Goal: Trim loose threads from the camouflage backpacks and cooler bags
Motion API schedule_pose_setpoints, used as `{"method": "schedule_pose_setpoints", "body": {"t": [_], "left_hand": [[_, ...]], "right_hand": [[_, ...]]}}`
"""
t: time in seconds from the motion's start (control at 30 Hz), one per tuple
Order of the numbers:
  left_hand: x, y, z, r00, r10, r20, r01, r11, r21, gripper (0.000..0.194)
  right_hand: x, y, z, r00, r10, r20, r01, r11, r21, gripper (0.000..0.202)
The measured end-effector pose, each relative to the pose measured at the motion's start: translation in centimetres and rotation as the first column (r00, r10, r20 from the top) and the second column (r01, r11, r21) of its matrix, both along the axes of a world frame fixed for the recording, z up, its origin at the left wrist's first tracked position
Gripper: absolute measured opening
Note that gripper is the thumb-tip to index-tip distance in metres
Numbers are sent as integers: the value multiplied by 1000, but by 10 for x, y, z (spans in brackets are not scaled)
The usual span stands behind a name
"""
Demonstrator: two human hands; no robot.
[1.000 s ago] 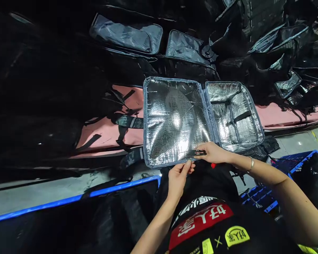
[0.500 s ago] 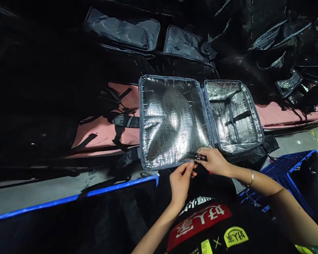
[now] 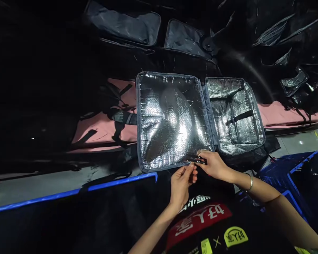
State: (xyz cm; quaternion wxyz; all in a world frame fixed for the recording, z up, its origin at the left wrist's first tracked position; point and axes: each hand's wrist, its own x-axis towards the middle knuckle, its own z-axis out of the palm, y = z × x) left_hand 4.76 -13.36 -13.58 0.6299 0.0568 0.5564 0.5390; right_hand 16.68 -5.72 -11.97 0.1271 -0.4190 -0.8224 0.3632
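Note:
An insulated bag lies opened out, its silver-lined lid on the left and its silver-lined compartment on the right. A dark strap crosses the compartment's inner wall. My right hand grips small black thread snips, their tips at the lid's near edge. Close beside them, my left hand pinches at that edge near the lid's right corner. Whether it holds a thread or the edge binding is too small to tell.
Pink fabric with dark straps lies left of the bag, with more on the right. Further dark bags are heaped behind. Blue crates stand nearby, one rim at front left, another crate at right.
My right hand and the snips have shifted slightly, the snips now closer to my left fingertips. My left hand still pinches at the edge. The view has moved a little.

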Motion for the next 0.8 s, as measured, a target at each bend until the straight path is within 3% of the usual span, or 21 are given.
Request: {"method": "schedule_pose_setpoints", "body": {"t": [0.23, 0.37, 0.53, 0.8], "left_hand": [[8, 2, 1, 985, 154, 73, -151, 988, -39, 35], [10, 4, 0, 984, 171, 39, -170, 985, -32, 33], [10, 1, -2, 988, 151, -26, -151, 988, 6, 32], [13, -3, -8, 985, 163, -49, -162, 987, 13, 35]], "right_hand": [[-2, -3, -2, 1000, 22, -1, -22, 1000, 12, 13], [5, 1, 5, 996, 60, -66, -66, 994, -86, 2], [20, 17, 23, 998, 55, -32, -62, 960, -274, 22], [18, 47, 37, 960, 244, 141, -160, 885, -437, 37]]}}
